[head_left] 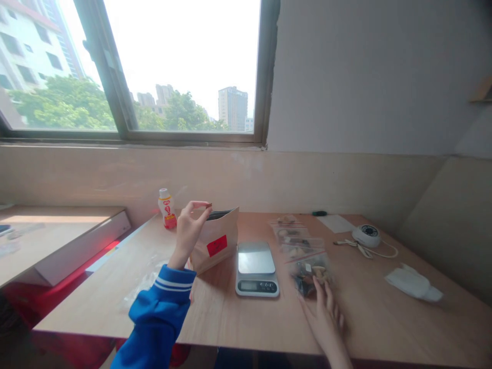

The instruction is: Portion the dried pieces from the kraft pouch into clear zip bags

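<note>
My left hand point(189, 228), in a blue sleeve with white stripes, is raised above the table and pinches the top edge of a brown paper pouch point(215, 241) with a red label. The pouch stands upright with its mouth open. My right hand point(325, 310) lies flat with fingers stretched out, its fingertips on a clear plastic bag point(309, 271) holding dark and pale pieces. A small digital kitchen scale point(257, 269) sits between the pouch and that bag, with nothing on its platform.
Several more clear filled bags point(294, 238) lie in a row behind the near one. A small drink bottle point(166, 208) stands at back left. A white round device with a cable point(367, 237), a white packet point(413, 283) and a sheet of paper point(336, 223) lie at right.
</note>
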### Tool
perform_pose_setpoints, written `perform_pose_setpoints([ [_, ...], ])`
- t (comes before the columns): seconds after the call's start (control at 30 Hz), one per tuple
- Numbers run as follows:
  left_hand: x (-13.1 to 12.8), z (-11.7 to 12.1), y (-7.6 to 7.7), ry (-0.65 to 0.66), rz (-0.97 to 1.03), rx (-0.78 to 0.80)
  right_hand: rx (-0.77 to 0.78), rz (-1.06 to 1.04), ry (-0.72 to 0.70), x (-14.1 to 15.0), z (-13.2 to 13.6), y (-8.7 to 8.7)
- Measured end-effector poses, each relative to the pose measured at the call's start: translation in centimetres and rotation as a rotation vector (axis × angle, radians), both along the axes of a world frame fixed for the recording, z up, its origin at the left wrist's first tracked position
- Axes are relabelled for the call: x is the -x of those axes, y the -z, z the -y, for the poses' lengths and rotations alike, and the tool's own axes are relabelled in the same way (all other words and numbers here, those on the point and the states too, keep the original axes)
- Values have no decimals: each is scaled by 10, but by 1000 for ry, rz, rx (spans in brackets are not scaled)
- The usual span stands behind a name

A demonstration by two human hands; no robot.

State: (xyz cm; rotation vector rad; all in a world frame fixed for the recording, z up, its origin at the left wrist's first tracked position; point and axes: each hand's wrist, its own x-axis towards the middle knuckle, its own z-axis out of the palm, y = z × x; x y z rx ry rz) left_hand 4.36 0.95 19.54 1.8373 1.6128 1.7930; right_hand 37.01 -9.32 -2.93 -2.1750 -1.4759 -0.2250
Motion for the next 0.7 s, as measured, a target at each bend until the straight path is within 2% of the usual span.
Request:
perform_pose_setpoints([
  [0.17,0,9,4,-24,-185,-18,13,-35,-12,-1,0,-1],
  [0.23,5,17,5,-35,-180,-55,14,-48,-9,-2,0,0],
  [0.3,17,28,13,-106,-125,-74,22,-60,-10,-4,-1,1],
  [0.4,42,47,44,-349,-74,50,54,-67,-16,-6,-2,1],
  [0.5,64,67,90,-618,-176,427,72,-43,-10,-4,-1,-3],
  [0.6,71,83,132,-669,-264,712,61,-31,12,1,1,-10],
  [0.7,69,91,154,-636,-416,785,66,-54,10,3,3,-15],
])
